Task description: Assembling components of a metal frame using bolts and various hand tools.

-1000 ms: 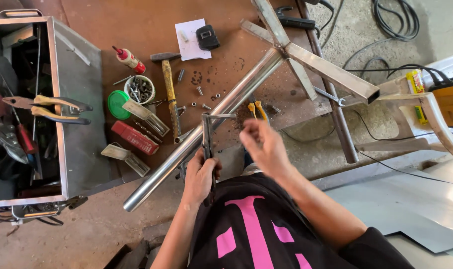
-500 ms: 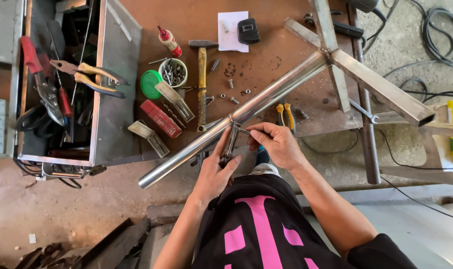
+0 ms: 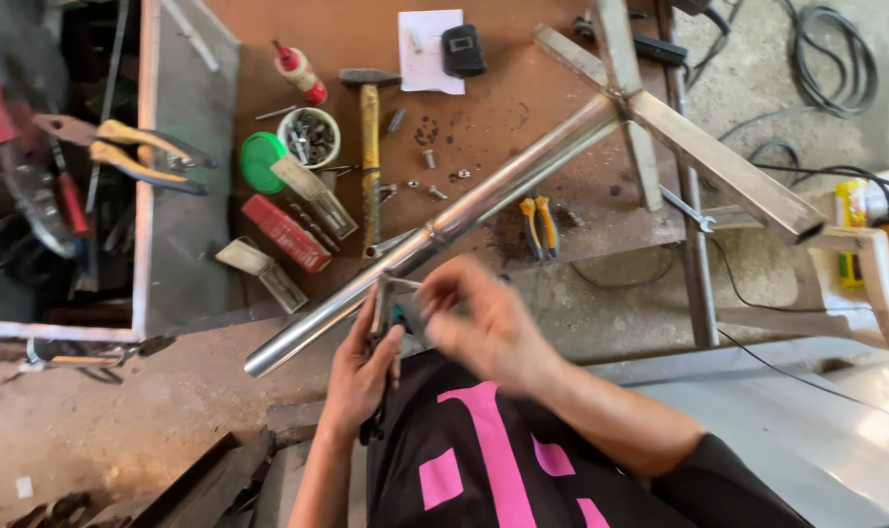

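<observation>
The left hand [image 3: 361, 367] grips a small metal bracket [image 3: 381, 298] upright against the pipe [image 3: 435, 230] at the table's [image 3: 523, 108] near edge; the blurred right hand [image 3: 484, 318] pinches at its top.

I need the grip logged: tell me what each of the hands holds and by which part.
The left hand grips a dark-handled tool by its handle, beside the metal tube. The right hand is blurred; what it pinches cannot be told.

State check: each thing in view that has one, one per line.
left hand: closed on a small metal tool at the steel tube
right hand: blurred, fingers at the tool's top
steel tube: lying diagonally across the workbench
round tub: open, full of screws
green lid: off, lying beside the tub
hammer: lying flat
glue bottle: capped, lying down
</observation>
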